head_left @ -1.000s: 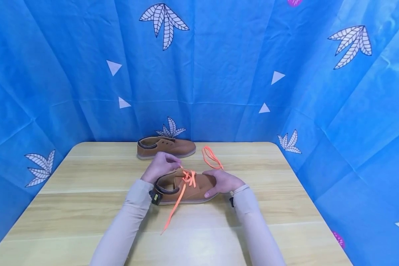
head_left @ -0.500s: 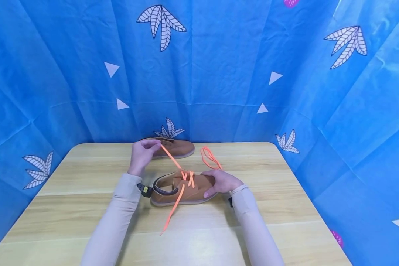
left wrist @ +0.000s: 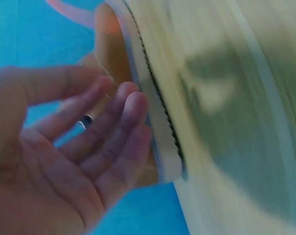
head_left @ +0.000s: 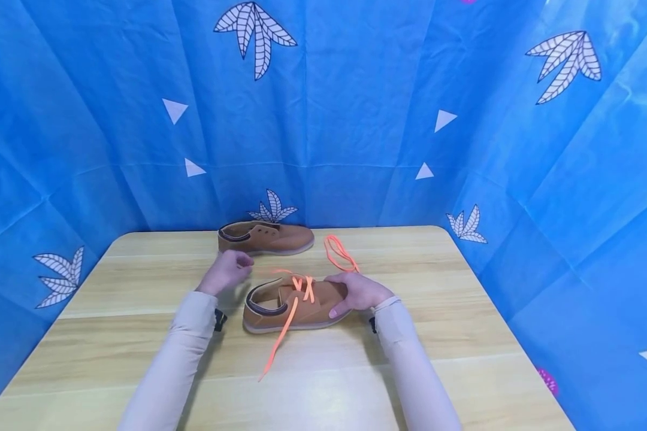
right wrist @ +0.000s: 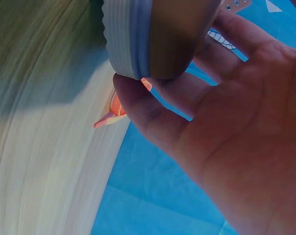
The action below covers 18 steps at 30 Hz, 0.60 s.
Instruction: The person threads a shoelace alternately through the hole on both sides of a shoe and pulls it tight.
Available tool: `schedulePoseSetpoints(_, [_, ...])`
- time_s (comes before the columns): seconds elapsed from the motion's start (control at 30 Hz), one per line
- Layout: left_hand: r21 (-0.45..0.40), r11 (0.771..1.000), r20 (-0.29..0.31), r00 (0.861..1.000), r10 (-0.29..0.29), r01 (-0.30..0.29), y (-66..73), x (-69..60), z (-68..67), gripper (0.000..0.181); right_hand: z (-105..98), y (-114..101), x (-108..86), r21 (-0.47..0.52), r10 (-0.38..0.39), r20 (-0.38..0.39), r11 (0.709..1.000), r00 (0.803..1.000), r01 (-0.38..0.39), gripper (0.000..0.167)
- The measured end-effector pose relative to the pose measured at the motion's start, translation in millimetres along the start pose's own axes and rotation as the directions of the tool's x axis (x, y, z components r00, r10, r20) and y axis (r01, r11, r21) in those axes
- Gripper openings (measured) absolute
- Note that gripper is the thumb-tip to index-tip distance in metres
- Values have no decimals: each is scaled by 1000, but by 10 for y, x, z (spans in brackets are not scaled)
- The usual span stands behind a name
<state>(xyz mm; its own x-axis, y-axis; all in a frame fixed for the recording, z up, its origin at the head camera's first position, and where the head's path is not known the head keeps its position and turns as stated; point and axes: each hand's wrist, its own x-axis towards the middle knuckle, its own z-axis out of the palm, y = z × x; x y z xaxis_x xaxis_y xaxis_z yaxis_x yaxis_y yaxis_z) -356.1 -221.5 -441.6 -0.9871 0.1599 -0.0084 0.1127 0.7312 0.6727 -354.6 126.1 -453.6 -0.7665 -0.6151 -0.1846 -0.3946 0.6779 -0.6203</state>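
Note:
A brown shoe (head_left: 315, 316) lies on its sole mid-table, toe to the right, with an orange lace (head_left: 281, 344) crossed through its front. One lace end trails toward me over the near side; the other, blurred, stretches left from the far side. My right hand (head_left: 362, 292) grips the toe, thumb on the near side; the right wrist view shows the toe (right wrist: 172, 39) between fingers and thumb. Left of the heel, my left hand (head_left: 226, 272) is off the shoe. In the left wrist view its fingers (left wrist: 113, 152) are loosely bent with no lace seen between them.
Behind stands a second brown shoe (head_left: 286, 239) with no lace in its eyelets. A looped orange lace (head_left: 339, 254) lies beyond my right hand. The wooden table (head_left: 113, 335) ends at a blue patterned cloth (head_left: 356, 120) at the back and sides.
My left hand pulled the far lace end up and left, then let it go and came down beside the heel. The lace's front crossing lies flatter. My right hand stayed on the toe.

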Motion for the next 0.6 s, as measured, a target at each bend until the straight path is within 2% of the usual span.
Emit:
schedulePoseSetpoints(0.07, [-6,997,29,996,81,-81,88,33,33,30,-14,-5,-7,-7,2,-4,1000,1000,-2,84])
schedulePoseSetpoints(0.13, [-21,987,67,985,162,-161,204,78,72,32,-27,-10,-13,-7,2,-8,1000,1000,-3,84])
schedulePoseSetpoints(0.23, [-47,967,192,948,255,-250,323,140,129,34,-34,-12,-14,-6,5,-14,1000,1000,-5,85])
schedulePoseSetpoints(0.33, [-42,968,314,917,247,-246,332,187,185,33,-16,-2,-4,1,-1,-17,1000,1000,1,86])
schedulePoseSetpoints(0.4, [-36,972,357,905,230,-233,289,203,210,30,1,10,4,1,-6,-8,1000,1000,6,87])
schedulePoseSetpoints(0.47, [-63,976,368,904,219,-210,238,214,224,27,17,20,6,7,-8,-2,1000,1000,8,87])
schedulePoseSetpoints(0.6, [-142,970,319,919,232,-196,173,246,225,23,15,17,-2,3,-3,-10,1000,1000,3,87])
